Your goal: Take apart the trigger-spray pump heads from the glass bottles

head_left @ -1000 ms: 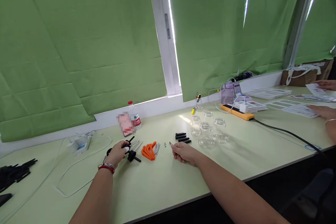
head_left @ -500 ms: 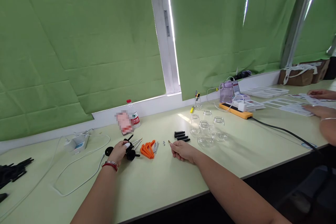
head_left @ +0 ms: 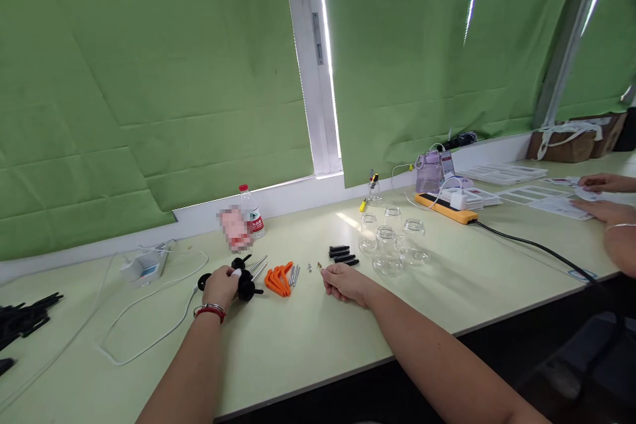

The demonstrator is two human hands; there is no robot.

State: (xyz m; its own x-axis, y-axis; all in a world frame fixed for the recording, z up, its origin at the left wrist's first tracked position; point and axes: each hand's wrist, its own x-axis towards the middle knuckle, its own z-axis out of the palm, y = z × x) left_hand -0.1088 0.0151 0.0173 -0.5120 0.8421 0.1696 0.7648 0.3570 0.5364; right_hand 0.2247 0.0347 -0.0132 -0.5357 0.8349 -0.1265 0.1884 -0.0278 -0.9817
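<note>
My left hand (head_left: 221, 287) is over a cluster of black round caps (head_left: 247, 286) with side spouts and thin metal rods (head_left: 259, 269). Its fingers are curled onto one of the caps, and a white spot shows at the fingertips. Pinched between the thumb and forefinger of my right hand (head_left: 345, 283) is a tiny brass-coloured piece (head_left: 319, 265). Between the hands lie several orange bent handles (head_left: 279, 279), short silver pins (head_left: 295, 275) and a few small clear or metal bits (head_left: 309, 267). Black ridged cylinders (head_left: 342, 254) lie just beyond my right hand.
Several glass jars (head_left: 387, 255) stand to the right, near an orange power strip (head_left: 447, 208) and a purple bottle (head_left: 428, 173). A water bottle (head_left: 252, 212) stands at the back. White cable (head_left: 134, 361) and black strips (head_left: 27, 319) lie left. A co-worker's hands (head_left: 603, 209) handle papers at far right.
My left hand has shifted slightly among the black caps, and a cap behind the fingers shows more. My right hand keeps its pinch in about the same place. The view has tilted slightly.
</note>
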